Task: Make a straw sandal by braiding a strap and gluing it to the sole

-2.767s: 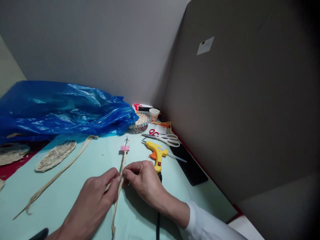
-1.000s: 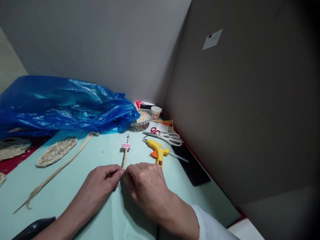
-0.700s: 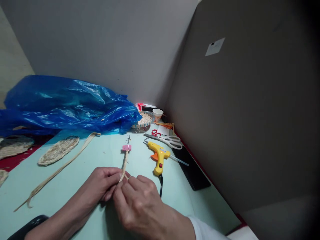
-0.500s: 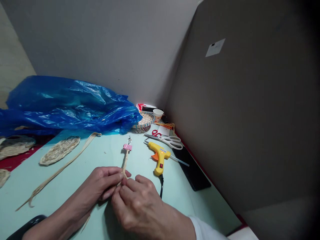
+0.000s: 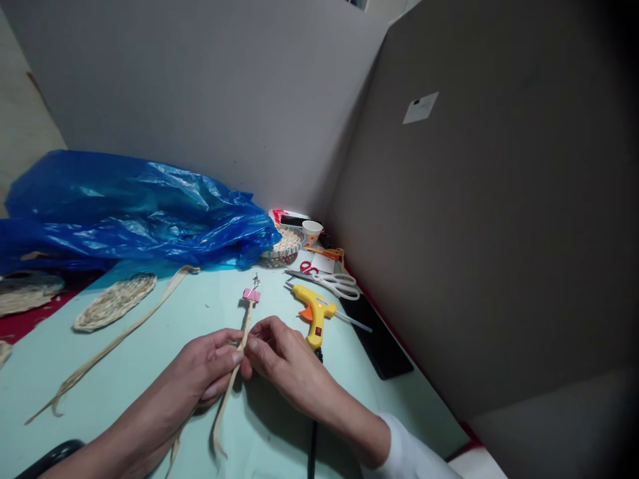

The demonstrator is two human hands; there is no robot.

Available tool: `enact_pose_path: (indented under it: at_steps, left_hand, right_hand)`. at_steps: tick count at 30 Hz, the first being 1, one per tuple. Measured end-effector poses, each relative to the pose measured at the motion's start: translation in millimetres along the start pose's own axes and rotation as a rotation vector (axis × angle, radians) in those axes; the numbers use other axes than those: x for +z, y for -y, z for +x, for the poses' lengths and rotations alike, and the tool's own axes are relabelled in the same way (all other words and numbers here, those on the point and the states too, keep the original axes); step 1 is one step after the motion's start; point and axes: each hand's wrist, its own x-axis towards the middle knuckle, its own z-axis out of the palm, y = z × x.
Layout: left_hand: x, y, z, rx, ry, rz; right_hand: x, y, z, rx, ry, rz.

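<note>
A pale fibre braid point(image 5: 247, 321) runs down from a pink binder clip point(image 5: 251, 295) on the light green table cover. My left hand point(image 5: 212, 366) pinches the braid at its lower part, thumb on top. From the other side, my right hand point(image 5: 279, 349) has its fingers closed at the same spot, by the strands. One loose strand point(image 5: 222, 412) hangs down between the hands, and another tail point(image 5: 174, 452) shows below my left hand. The fingertips of my right hand are partly hidden behind the braid.
Right of the hands lie a yellow glue gun point(image 5: 315, 313), white-handled scissors point(image 5: 337, 285) and a black tablet-like slab point(image 5: 382, 342). Behind stand a woven basket point(image 5: 287, 245) and paper cup point(image 5: 312, 231). Left are a blue plastic bag point(image 5: 134, 206), woven oval point(image 5: 117, 301) and long strip point(image 5: 114, 342).
My right hand has moved up and turned, uncovering the braid's lower part. A loose strand now hangs between my hands. The camera view has shifted slightly.
</note>
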Motion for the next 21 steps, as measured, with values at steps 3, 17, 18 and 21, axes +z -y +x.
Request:
enact_pose_path:
  at_steps: [3,17,18,21]
  left_hand:
    - [1.7,-0.8,2.0,0.044,-0.002,0.004]
    - [-4.4,-13.1,-11.7,0.158,-0.170,0.661]
    - [-2.4,-15.1,-13.6,0.160,-0.189,0.715]
    - [5.6,-14.5,-18.3,0.156,-0.218,0.831]
  right_hand:
    - [3.4,-0.7,0.9,0.004,0.039,0.072]
    - [7.0,-8.6,5.5,0.033,-0.063,0.149]
    - [7.8,-9.3,5.4,0.028,-0.065,0.167]
    - [10.1,-11.1,6.0,0.008,-0.068,0.235]
